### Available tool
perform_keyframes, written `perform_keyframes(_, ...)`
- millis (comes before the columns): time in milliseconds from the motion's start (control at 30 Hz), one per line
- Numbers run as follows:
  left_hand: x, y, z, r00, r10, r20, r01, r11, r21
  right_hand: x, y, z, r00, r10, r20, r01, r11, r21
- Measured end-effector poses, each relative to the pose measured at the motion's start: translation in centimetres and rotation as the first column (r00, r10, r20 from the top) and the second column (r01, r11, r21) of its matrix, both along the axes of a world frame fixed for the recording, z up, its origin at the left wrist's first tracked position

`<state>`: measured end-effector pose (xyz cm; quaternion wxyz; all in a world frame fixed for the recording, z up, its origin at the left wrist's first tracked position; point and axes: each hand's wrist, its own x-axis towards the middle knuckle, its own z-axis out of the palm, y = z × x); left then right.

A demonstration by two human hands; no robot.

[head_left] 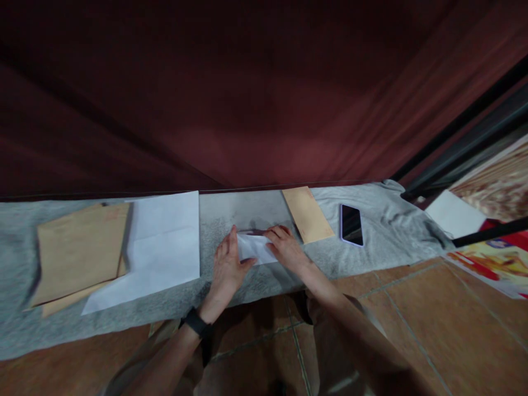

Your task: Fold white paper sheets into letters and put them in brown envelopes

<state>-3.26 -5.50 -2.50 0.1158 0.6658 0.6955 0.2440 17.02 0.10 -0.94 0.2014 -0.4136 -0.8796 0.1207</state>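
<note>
A narrow, folded white paper sheet (253, 247) is grasped at its two ends by the grip of the left hand (228, 265) and right hand (287, 250), over grey cloth (243, 210), beside a rectangular tan paper envelope (308, 214).

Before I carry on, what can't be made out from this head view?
All in the head view:
Small white paper: upper right part hidden by the right hand.
Tan rectangular paper envelope: reddish print too small and blurred to read.
Lower light-brown paper piece: mostly covered by the large brown paper.
Red-and-yellow printed sheet: cut off by right edge.
</note>
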Motion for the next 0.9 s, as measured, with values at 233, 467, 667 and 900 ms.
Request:
perform_keyframes(233,-0.3,0.3,0.2,1.000,0.016,-0.005,-0.016,0.999,0.043,0.2,-0.1,0.1,0.999,-0.041,-0.005,0.041,0.999,0.012)
perform_keyframes(467,-0.7,0.9,-0.1,0.997,0.012,-0.073,-0.008,0.998,0.057,0.1,-0.4,-0.5,0.991,-0.135,0.018,0.133,0.990,0.054)
perform_keyframes(667,-0.9,0.9,0.0,0.994,-0.011,-0.111,0.017,0.999,0.047,-0.9,-1.3,-0.7,0.998,-0.046,-0.030,0.047,0.998,0.041)
perform_keyframes(900,-1.0,0.6,-0.4,0.992,-0.030,-0.122,0.035,0.999,0.038,-2.9,-3.1,-1.9,0.996,0.084,0.019,-0.084,0.996,-0.021)
